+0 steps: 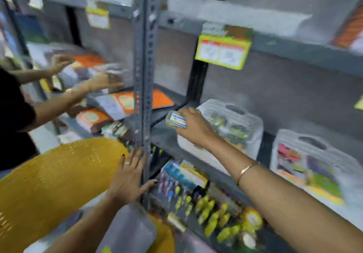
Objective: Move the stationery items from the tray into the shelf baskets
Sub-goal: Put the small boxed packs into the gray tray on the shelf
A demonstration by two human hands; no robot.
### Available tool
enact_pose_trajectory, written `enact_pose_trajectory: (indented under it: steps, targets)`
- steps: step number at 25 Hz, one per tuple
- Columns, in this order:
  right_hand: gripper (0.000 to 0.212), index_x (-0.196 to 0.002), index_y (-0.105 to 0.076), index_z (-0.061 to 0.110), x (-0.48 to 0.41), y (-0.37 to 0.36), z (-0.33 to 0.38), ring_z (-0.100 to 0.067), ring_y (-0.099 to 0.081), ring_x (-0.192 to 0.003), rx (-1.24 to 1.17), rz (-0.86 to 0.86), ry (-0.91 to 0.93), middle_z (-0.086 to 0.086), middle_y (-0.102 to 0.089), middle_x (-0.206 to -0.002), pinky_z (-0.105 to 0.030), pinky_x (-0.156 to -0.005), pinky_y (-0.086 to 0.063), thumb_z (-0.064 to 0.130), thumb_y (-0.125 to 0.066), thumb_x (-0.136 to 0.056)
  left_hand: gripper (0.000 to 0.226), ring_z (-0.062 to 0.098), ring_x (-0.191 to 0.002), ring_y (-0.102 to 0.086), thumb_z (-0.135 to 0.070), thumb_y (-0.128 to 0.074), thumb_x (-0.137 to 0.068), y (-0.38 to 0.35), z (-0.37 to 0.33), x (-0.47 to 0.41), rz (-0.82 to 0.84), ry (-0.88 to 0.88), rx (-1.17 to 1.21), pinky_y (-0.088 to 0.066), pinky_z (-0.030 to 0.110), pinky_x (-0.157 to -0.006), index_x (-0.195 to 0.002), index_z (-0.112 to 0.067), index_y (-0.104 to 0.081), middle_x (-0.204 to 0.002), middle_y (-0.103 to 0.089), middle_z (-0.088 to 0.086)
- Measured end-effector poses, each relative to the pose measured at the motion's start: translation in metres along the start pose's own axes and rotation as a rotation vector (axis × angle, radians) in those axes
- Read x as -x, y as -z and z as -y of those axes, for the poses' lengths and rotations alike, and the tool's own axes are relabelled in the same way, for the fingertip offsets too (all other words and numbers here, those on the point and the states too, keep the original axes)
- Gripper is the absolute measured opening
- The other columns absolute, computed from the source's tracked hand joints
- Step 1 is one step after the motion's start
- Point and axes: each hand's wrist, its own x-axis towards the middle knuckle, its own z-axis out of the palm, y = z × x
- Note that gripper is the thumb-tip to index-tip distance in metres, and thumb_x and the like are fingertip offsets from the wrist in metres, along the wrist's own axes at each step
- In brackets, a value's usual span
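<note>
- The right hand (193, 128) reaches up to the middle shelf (165, 135) of a grey rack.
- Its grip is closed on a small box (175, 119) with a blue and white label. The box sticks out to the left of the fingers.
- The box is in the air, just beside the left edge of a white basket (253, 123) that stands on that shelf.
- That basket has green and yellow packs in it. The picture is blurry, so I cannot tell what they are.
- A second white basket (314, 148) stands to the right of the first, on the same shelf. It holds pink, purple and yellow things.
- The left hand (128, 176) is open and flat, fingers spread, and holds nothing. It looks to rest against the grey post (144, 76) of the rack.
- A ring shows on one finger of the left hand, and a thin bracelet (246, 171) is on the right wrist.
- A yellow tray (49, 180) with small holes is low on the left, near the left hand.
- On the shelf below hang many pens (208, 213), yellow, blue and purple.
- On the left another person (13, 115) in a black top reaches both arms to a shelf with orange books (125, 101).
- A yellow tag (223, 50) hangs from the upper shelf edge.
</note>
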Motion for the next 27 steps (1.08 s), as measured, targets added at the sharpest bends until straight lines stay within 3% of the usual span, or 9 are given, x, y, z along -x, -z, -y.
enact_pose_trajectory:
  steps: [5,8,15,21,27]
  targets:
    - [0.043,-0.115,-0.054,0.011,0.069,0.115,-0.086,-0.032,-0.047,-0.115,0.071,-0.045,-0.116,-0.015,-0.055,-0.121,-0.039,-0.095,-0.043,0.026,-0.066,-0.077,0.099,0.04,-0.137,-0.029,-0.078,-0.006,-0.08,0.051,-0.115,-0.051,-0.147,-0.176,0.046,-0.031,0.059,-0.105,-0.136,-0.004,-0.042,-0.149,-0.034,0.019]
    - [0.045,-0.116,-0.054,0.007,0.125,0.168,-0.145,-0.034,-0.051,-0.114,0.156,-0.01,-0.204,-0.018,-0.056,-0.122,-0.039,-0.094,-0.046,0.025,-0.066,-0.076,0.101,0.043,-0.133,-0.036,-0.078,-0.004,-0.081,0.059,-0.205,-0.057,-0.171,-0.271,0.055,-0.033,0.061,-0.103,-0.131,-0.002,-0.049,-0.144,-0.042,0.022]
    - [0.044,-0.113,-0.056,0.006,0.268,0.267,-0.281,-0.035,-0.055,-0.111,0.244,0.043,-0.401,-0.02,-0.058,-0.12,-0.036,-0.089,-0.046,0.031,-0.068,-0.079,0.106,0.032,-0.144,-0.009,-0.081,0.005,-0.074,0.052,-0.418,-0.047,-0.185,-0.494,0.131,-0.014,0.052,-0.115,-0.144,-0.01,-0.029,-0.156,-0.017,0.014]
    - [0.046,-0.117,-0.054,0.001,0.376,0.294,-0.356,-0.034,-0.055,-0.112,0.266,0.047,-0.583,-0.022,-0.058,-0.124,-0.033,-0.09,-0.043,0.021,-0.069,-0.078,0.083,0.024,-0.146,-0.004,-0.072,-0.026,-0.084,0.023,-0.553,-0.03,-0.08,-0.738,0.02,-0.001,0.046,-0.117,-0.142,-0.013,-0.031,-0.158,-0.012,0.01]
    - [0.055,-0.126,-0.044,0.006,0.452,0.274,-0.392,-0.031,-0.047,-0.118,0.205,0.23,-0.72,-0.019,-0.049,-0.132,-0.034,-0.094,-0.039,0.019,-0.07,-0.079,0.092,0.026,-0.143,-0.016,-0.075,-0.024,-0.083,-0.017,-0.593,-0.02,0.05,-0.816,-0.025,-0.01,0.041,-0.117,-0.144,-0.006,-0.024,-0.155,-0.024,0.013]
